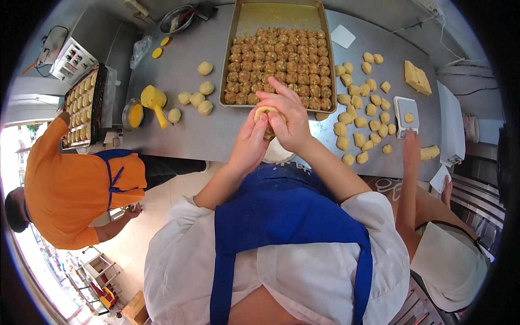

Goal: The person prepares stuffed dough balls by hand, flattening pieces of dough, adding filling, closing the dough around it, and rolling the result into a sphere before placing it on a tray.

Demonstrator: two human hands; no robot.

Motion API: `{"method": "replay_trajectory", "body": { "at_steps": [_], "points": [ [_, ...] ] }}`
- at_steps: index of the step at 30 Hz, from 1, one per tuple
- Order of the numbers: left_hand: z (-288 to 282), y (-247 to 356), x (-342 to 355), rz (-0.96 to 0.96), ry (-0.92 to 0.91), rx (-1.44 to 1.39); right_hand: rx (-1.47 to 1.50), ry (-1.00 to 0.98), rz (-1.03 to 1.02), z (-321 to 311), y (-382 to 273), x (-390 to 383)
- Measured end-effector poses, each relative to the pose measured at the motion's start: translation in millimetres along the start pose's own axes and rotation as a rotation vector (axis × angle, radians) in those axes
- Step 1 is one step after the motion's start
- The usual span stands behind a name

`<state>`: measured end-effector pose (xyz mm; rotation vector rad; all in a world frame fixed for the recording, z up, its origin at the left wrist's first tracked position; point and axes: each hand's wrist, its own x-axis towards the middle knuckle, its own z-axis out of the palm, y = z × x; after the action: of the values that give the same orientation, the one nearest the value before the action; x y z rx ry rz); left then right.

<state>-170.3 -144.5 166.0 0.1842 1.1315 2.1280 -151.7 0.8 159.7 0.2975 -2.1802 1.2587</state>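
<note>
Both my hands meet in front of the tray, at the table's near side. My left hand (251,142) cups a pale piece of dough (269,111) from below, fingers closed round it. My right hand (292,120) presses its rim with thumb and fingers; the index finger sticks out. What lies inside the dough is mostly hidden. Just beyond my hands is a large metal tray (279,12) with rows of brown filling balls (279,59). A round white-filled bowl (278,153) shows partly beneath my wrists.
Several smooth dough balls (205,68) lie left of the tray, near a yellow-handled cup (154,97). Cut dough pieces (359,122) spread rightward. A co-worker's hand (411,142) reaches to a scale (406,112). Another person in orange (81,189) stands left by a baking tray (86,108).
</note>
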Motion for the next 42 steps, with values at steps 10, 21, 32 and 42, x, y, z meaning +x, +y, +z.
{"method": "replay_trajectory", "body": {
  "at_steps": [10, 21, 32, 42],
  "points": [
    [2.2, 15.9, 1.0, -0.013, -0.051, -0.194, 0.027, 0.071, 0.129, 0.8, -12.2, 14.4],
    [15.6, 14.7, -4.1, 0.068, 0.048, -0.094, 0.300, 0.090, 0.129, 2.1, -22.4, 14.6],
    [34.6, 10.5, -3.7, 0.184, 0.067, -0.012, 0.278, 0.328, 0.043, 11.2, -37.2, 17.7],
    [31.0, 15.6, -4.6, 0.154, -0.072, -0.037, 0.272, 0.303, -0.025, 7.6, -15.6, 9.0]
  ]
}}
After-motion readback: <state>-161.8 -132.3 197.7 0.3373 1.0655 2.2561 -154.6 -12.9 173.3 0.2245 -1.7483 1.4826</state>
